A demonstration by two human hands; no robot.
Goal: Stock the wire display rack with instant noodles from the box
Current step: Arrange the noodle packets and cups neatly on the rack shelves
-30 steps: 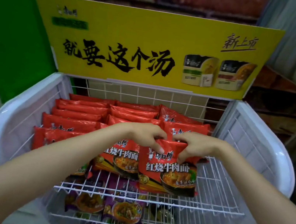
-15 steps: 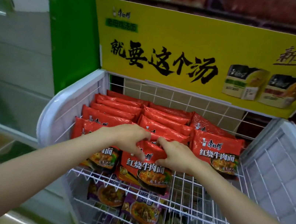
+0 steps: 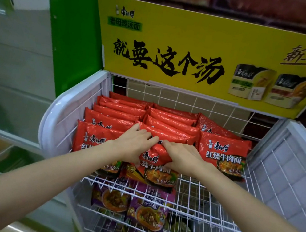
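Above our hands the yellow sign point(image 3: 207, 56) reads 康师傅, 老母鸡汤面, 就要这个汤 and 新上市. Right of our grip, a red noodle packet point(image 3: 222, 153) reads 康师傅 红烧牛肉面.

View: head camera, single, wide-angle | Position: above and just before the wire display rack point(image 3: 207, 186) | Facing: forward and down, toward 12 o'clock | Range: near, forearms enter from 7 and 5 o'clock | Frame: yellow sign point(image 3: 208, 54) at 12, green pillar point(image 3: 75, 33) at 10 | Shared views: none, one camera only
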